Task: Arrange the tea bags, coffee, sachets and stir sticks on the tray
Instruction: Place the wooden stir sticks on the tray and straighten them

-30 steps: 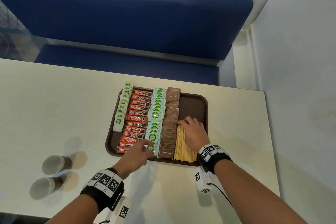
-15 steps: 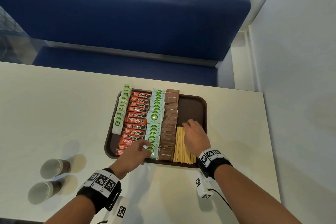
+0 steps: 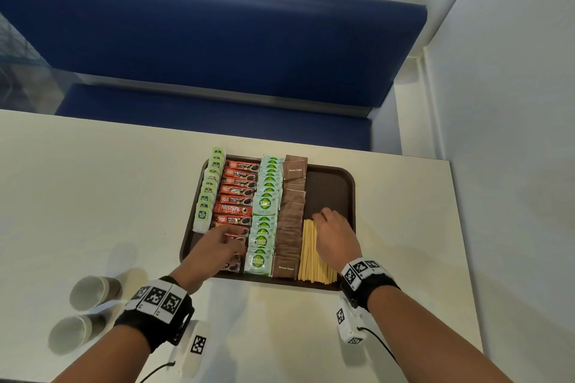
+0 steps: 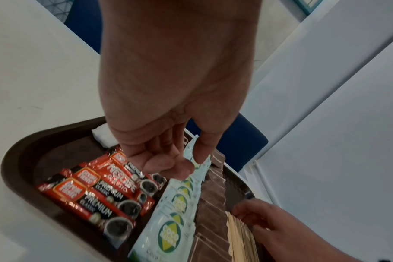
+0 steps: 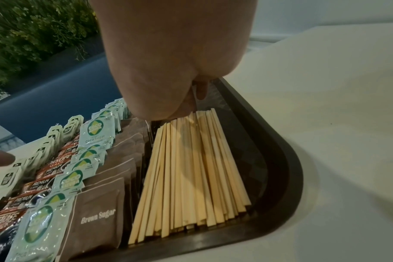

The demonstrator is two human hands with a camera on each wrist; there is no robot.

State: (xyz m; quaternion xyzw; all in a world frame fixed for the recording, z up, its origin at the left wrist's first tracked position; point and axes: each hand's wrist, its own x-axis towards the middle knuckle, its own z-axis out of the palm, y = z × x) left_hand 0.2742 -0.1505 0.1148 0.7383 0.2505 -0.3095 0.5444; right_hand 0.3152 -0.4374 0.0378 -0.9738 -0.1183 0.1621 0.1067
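Left hand (image 3: 217, 250) now shifted onto coffee packets (image 3: 238, 193), fingers curled, grip unclear; right hand (image 3: 334, 235) flat, squaring stir sticks (image 3: 312, 253) — nearly finished.

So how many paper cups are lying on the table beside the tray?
2. Both lie on their sides on the cream table, left of the brown plastic tray: one white paper cup farther, the other nearer.

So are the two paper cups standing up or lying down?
Lying down. Both brown paper cups rest on their sides on the cream table, open mouths facing the camera.
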